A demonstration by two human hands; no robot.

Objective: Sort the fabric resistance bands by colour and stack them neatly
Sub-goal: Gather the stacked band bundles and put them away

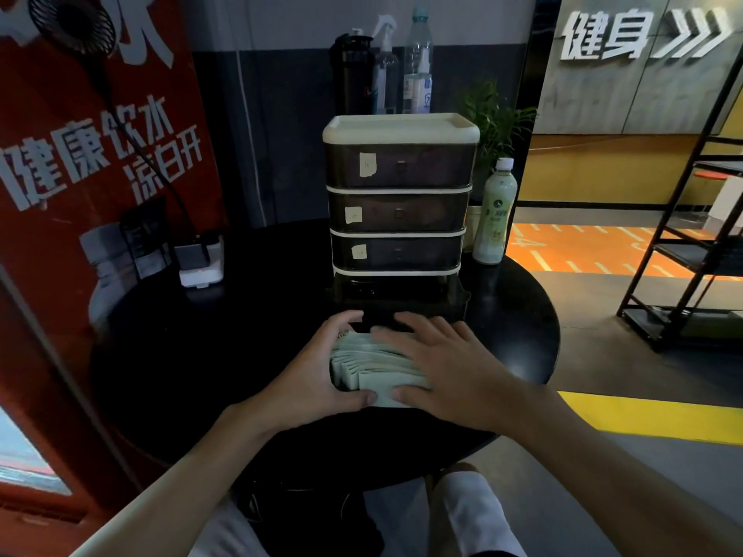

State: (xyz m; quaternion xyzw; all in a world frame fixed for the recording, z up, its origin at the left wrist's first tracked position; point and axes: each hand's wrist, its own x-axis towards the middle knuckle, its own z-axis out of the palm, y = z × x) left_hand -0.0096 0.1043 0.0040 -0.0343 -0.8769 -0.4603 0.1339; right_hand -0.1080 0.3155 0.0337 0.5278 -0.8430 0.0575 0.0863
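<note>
- Where the round black table [241, 335] meets the drawer unit [400, 195], a stack of pale green bands [374, 365] lies on the tabletop, just in front of the pulled-out bottom drawer [398, 297].
- The bands are folded and layered, with their edges fanned on the left side. Whether the far edge touches the drawer cannot be told.
- Left hand [317, 371]: grasping the stack's left side, fingers curled over the far edge and thumb on the near edge.
- Right hand [446, 367]: flat on top of the stack, fingers spread and straight, pressing down.
- The unit's three upper drawers are closed, each with a pale label.
- A pale green bottle [494, 215] stands upright just right of the unit.
- A white power adapter [200, 257] sits at the table's far left, well apart from the stack.
</note>
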